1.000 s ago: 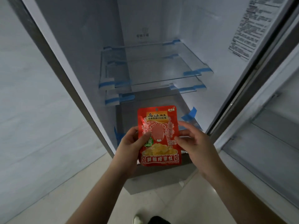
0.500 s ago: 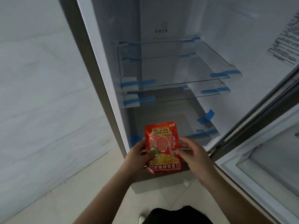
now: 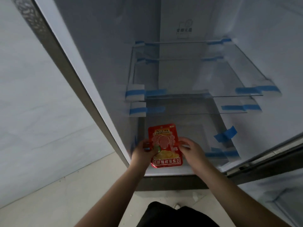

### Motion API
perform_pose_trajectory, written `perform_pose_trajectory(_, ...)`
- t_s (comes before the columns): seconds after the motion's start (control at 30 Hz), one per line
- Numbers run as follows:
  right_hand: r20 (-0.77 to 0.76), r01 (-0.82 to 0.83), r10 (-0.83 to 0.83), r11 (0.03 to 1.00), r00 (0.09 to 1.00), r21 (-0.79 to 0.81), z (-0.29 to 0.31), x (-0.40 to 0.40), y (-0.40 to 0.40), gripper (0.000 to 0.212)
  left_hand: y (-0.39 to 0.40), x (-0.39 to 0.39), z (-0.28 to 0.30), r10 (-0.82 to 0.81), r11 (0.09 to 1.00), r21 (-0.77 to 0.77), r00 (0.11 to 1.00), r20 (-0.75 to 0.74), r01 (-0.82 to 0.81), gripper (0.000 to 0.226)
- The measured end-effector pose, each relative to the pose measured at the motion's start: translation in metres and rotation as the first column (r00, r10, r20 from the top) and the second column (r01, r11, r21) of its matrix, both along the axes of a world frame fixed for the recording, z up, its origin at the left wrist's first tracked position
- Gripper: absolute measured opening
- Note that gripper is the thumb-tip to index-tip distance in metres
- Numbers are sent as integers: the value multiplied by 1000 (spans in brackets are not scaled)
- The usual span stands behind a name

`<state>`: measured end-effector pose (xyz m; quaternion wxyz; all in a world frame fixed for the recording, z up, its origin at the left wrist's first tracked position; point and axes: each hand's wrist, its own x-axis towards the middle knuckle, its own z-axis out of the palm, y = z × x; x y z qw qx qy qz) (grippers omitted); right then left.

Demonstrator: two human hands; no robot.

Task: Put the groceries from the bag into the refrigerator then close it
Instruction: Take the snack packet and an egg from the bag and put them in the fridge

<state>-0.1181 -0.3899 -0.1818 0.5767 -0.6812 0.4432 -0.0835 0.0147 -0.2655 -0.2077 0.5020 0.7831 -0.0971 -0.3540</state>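
red foil snack packet point(image 3: 164, 146) now sits lower and deeper than a second ago — carried from the door opening down toward the refrigerator point(image 3: 105, 66) floor, below both glass shelves point(image 3: 205, 95). left hand point(image 3: 144, 153) pinches its 9 o'clock edge, thumb across the front; right hand point(image 3: 191, 152) has fingers curled on the 3 o'clock edge. not yet released. judgement: placement nearly done; bag not in view, door open at 4 o'clock.
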Motion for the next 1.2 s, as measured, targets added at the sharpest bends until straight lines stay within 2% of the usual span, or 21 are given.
perform_pose_trajectory(0.1,3,-11,11,998,1000,59,-10,14,-21,22,-21,7,-5,-11,999,40,1000,11,11,26)
perform_pose_trajectory(0.23,10,-37,36,991,999,128,-17,27,-42,14,-40,15,-11,-12,997,79,998,-68,18,8)
perform_pose_trajectory(0.3,-5,-59,60,989,998,132,-23,33,-51,14,-50,20,-18,4,996,90,997,-76,3,12)
perform_pose_trajectory(0.43,-11,-35,38,981,999,192,-39,41,-63,12,-64,24,-33,11,988,156,1000,-9,-9,13)
perform_pose_trajectory(0.5,-32,-39,46,979,998,199,-46,46,-66,18,-68,25,-40,-7,981,192,999,50,-2,15)
perform_pose_trajectory(0.6,-64,-40,53,982,997,185,-53,51,-69,27,-72,29,-44,-46,976,214,996,75,29,16)
perform_pose_trajectory(0.8,-11,-75,77,987,997,145,-51,53,-68,23,-72,35,-44,-41,985,172,994,100,24,16)
perform_pose_trajectory(0.9,2,-167,167,986,986,-9,-48,49,-64,17,-63,31,-42,-118,982,172,965,234,78,10)
perform_pose_trajectory(0.97,-68,-302,295,923,953,-238,-52,45,-61,20,-51,22,-47,-220,967,198,912,347,158,23)
perform_pose_trajectory(1.0,-135,-382,358,850,924,-364,-58,42,-59,26,-43,18,-51,-277,956,216,860,428,200,35)
perform_pose_trajectory(1.07,-263,-517,450,670,853,-532,-75,37,-53,41,-32,11,-64,-405,913,310,695,595,266,54)
perform_pose_trajectory(1.13,-364,-600,494,498,789,-626,-92,32,-47,53,-27,4,-73,-545,836,447,565,619,317,63)
perform_pose_trajectory(1.2,-421,-624,482,418,768,-660,-101,29,-41,61,-25,-3,-76,-633,768,549,526,569,330,67)
